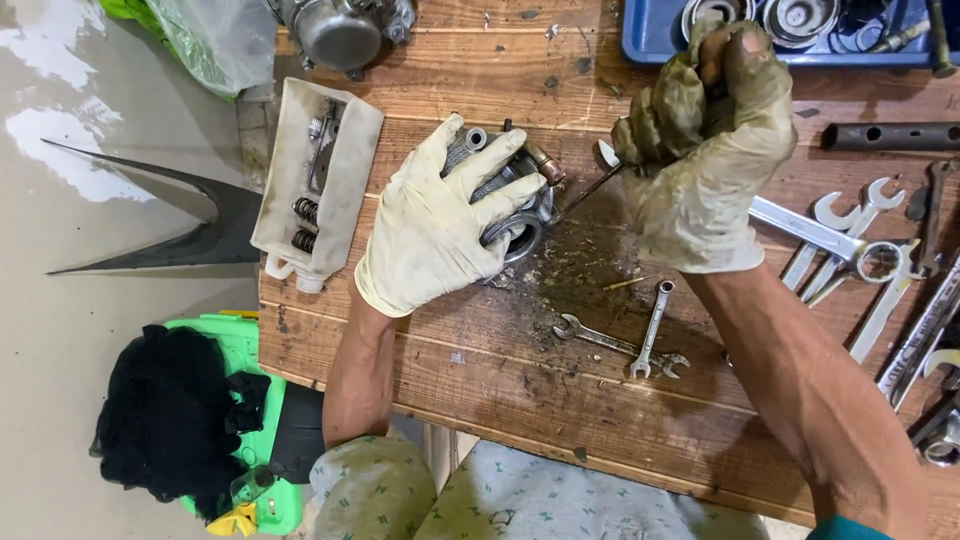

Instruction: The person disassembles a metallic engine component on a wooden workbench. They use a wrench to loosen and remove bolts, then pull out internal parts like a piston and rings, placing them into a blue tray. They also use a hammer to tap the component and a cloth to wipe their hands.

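— Why does the left hand (432,222) press down on the metal part (515,195)?
— It grips it so it stays put on the table (480,370). The right hand (705,150) is shut tight on a thin tool (590,190) that pokes into the part.
— What lies near?
— Two small wrenches (625,345) below the tool, more wrenches (850,245) right of that fist, and a white tray (318,180) left of the part. Nothing blocks them.

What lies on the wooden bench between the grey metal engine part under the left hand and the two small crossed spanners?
Between the grey metal engine part and the two small crossed spanners, the head view shows only wooden bench strewn with dark grit and one thin yellowish sliver.
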